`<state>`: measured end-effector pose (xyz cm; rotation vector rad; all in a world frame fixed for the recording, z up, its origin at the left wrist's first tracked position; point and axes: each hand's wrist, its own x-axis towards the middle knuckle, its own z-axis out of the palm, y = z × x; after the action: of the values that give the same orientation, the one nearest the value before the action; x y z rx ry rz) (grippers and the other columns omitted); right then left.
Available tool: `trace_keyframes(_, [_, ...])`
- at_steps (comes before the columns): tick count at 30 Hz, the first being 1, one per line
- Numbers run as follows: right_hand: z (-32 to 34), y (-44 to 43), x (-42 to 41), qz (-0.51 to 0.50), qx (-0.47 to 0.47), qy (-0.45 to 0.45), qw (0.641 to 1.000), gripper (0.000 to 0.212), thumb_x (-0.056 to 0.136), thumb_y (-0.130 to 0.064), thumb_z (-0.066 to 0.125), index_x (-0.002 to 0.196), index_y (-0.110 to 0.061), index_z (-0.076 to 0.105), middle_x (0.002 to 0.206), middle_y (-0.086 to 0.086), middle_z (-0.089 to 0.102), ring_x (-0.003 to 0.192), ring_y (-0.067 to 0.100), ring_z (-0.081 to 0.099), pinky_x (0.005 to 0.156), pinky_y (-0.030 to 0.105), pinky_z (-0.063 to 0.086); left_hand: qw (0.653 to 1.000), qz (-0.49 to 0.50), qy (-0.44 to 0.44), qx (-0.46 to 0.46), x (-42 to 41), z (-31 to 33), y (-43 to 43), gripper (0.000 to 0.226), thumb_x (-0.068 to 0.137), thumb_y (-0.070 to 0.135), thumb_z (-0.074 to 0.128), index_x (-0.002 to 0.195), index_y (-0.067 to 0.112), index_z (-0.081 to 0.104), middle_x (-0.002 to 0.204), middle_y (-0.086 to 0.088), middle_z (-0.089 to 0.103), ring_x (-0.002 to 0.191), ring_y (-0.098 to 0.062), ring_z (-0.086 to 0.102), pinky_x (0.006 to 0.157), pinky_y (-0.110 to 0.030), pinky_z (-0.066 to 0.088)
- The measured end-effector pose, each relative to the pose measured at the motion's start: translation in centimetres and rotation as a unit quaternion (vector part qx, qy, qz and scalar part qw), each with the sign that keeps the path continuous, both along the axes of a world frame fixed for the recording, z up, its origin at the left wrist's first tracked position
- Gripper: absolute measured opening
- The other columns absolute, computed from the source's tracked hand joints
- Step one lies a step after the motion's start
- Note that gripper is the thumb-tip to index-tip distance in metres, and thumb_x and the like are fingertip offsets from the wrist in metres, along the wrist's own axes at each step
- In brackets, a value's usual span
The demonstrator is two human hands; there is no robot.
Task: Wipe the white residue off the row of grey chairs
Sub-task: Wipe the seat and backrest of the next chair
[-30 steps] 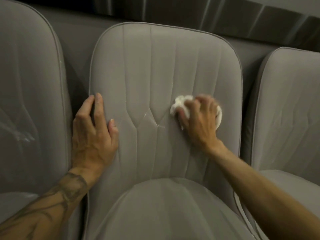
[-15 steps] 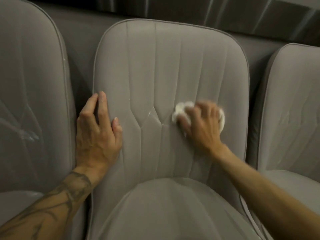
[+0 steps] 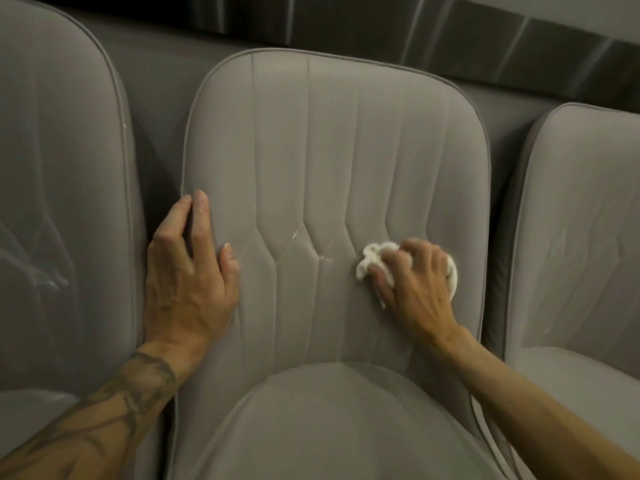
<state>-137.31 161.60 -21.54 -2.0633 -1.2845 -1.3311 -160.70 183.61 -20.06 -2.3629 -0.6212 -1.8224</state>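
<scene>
The middle grey chair [image 3: 329, 140] fills the view, its stitched backrest facing me. Thin white residue streaks [image 3: 298, 235] mark the seams near the backrest's centre. My right hand [image 3: 415, 285] grips a crumpled white cloth [image 3: 372, 259] and presses it on the backrest's lower right part, just right of the streaks. My left hand [image 3: 188, 275] lies flat on the backrest's left edge, fingers straight, thumb on the fabric.
A second grey chair [image 3: 59, 202] stands at the left with faint white smears [image 3: 45, 278] on its backrest. A third grey chair [image 3: 581, 237] stands at the right. Narrow dark gaps separate them. A dark panelled wall [image 3: 485, 39] runs behind.
My right hand with the cloth has slid a little down and right across the backrest. The left hand has stayed on the left edge. The camera has tilted slightly.
</scene>
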Motion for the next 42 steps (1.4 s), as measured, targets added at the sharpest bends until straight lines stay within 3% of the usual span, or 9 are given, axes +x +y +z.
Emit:
trace_keyframes(3, [-2.6, 0.1, -1.5, -0.051, 0.024, 0.047, 0.997, 0.032, 0.101, -0.049, 0.044, 0.112, -0.022, 0.057, 0.115, 0.009, 0.048, 0.099, 0.03, 0.047, 0.086, 0.043, 0.032, 1.0, 0.003, 0.002, 0.004, 0.0, 0.0, 0.1, 0.06, 0.104, 0.019, 0.047, 0.156, -0.006, 0.032, 0.148, -0.036, 0.042, 0.133, -0.049, 0.044, 0.115, -0.052, 0.038])
trace_keyframes(8, [-6.8, -2.5, -2.7, -0.001, -0.115, 0.021, 0.993, 0.036, 0.102, -0.047, 0.041, 0.106, -0.021, 0.064, 0.111, 0.007, 0.049, 0.088, 0.032, 0.055, 0.085, 0.041, 0.036, 1.0, 0.007, 0.003, 0.0, 0.0, 0.0, 0.0, 0.059, 0.104, 0.019, 0.047, 0.155, -0.007, 0.034, 0.148, -0.035, 0.042, 0.132, -0.049, 0.045, 0.113, -0.053, 0.04])
trace_keyframes(14, [5.1, 4.7, -0.6, 0.044, 0.059, -0.035, 0.997, 0.028, 0.104, -0.045, 0.043, 0.108, -0.02, 0.055, 0.111, 0.01, 0.045, 0.096, 0.03, 0.047, 0.087, 0.043, 0.033, 1.0, 0.012, -0.002, 0.004, 0.0, 0.0, 0.0, 0.059, 0.103, 0.019, 0.047, 0.155, -0.007, 0.034, 0.148, -0.034, 0.042, 0.132, -0.048, 0.046, 0.115, -0.05, 0.038])
trace_keyframes(18, [7.1, 7.8, -1.0, 0.03, 0.188, 0.029, 0.981, 0.023, 0.102, -0.042, 0.05, 0.107, -0.02, 0.051, 0.115, 0.006, 0.04, 0.1, 0.028, 0.044, 0.087, 0.042, 0.033, 1.0, 0.015, 0.0, 0.007, 0.1, -0.1, 0.1, 0.06, 0.103, 0.02, 0.047, 0.156, -0.006, 0.034, 0.148, -0.033, 0.042, 0.133, -0.047, 0.045, 0.115, -0.05, 0.038])
trace_keyframes(23, [4.0, 5.2, -1.5, 0.11, -0.029, -0.071, 0.991, 0.024, 0.098, -0.041, 0.057, 0.11, -0.021, 0.05, 0.112, 0.012, 0.048, 0.093, 0.034, 0.054, 0.087, 0.042, 0.035, 1.0, 0.013, -0.004, 0.003, 0.1, -0.2, 0.0, 0.059, 0.104, 0.021, 0.046, 0.156, -0.005, 0.034, 0.148, -0.032, 0.041, 0.134, -0.046, 0.046, 0.116, -0.05, 0.039])
trace_keyframes(28, [15.2, 9.7, 0.2, 0.071, 0.156, -0.041, 0.984, 0.026, 0.103, -0.045, 0.05, 0.107, -0.019, 0.052, 0.111, 0.016, 0.053, 0.102, 0.027, 0.044, 0.087, 0.041, 0.035, 1.0, 0.02, -0.005, 0.006, 0.1, -0.2, 0.2, 0.06, 0.103, 0.019, 0.048, 0.156, -0.005, 0.035, 0.149, -0.03, 0.042, 0.134, -0.044, 0.046, 0.115, -0.051, 0.041])
trace_keyframes(31, [13.4, 10.6, -1.3, 0.078, 0.211, 0.001, 0.974, 0.026, 0.102, -0.044, 0.053, 0.107, -0.019, 0.051, 0.113, 0.015, 0.05, 0.102, 0.03, 0.047, 0.087, 0.042, 0.038, 1.0, 0.018, -0.005, 0.011, 0.1, -0.2, 0.2, 0.06, 0.103, 0.02, 0.048, 0.156, -0.005, 0.035, 0.149, -0.028, 0.039, 0.135, -0.044, 0.045, 0.116, -0.05, 0.041])
trace_keyframes(37, [5.8, 7.2, -2.9, 0.124, -0.045, -0.088, 0.987, 0.027, 0.089, -0.032, 0.075, 0.107, -0.015, 0.064, 0.104, 0.021, 0.062, 0.088, 0.037, 0.06, 0.082, 0.042, 0.036, 1.0, 0.022, -0.006, 0.018, 0.2, -0.3, 0.3, 0.059, 0.103, 0.02, 0.047, 0.155, -0.006, 0.036, 0.15, -0.026, 0.037, 0.135, -0.042, 0.045, 0.116, -0.05, 0.041])
trace_keyframes(42, [18.8, 12.5, -1.3, 0.059, 0.23, -0.038, 0.971, 0.032, 0.103, -0.047, 0.048, 0.103, -0.017, 0.058, 0.111, 0.015, 0.055, 0.101, 0.027, 0.048, 0.084, 0.042, 0.038, 0.999, 0.029, -0.006, 0.019, 0.3, -0.3, 0.6, 0.059, 0.104, 0.023, 0.045, 0.155, -0.005, 0.036, 0.152, -0.022, 0.034, 0.136, -0.04, 0.044, 0.118, -0.045, 0.037])
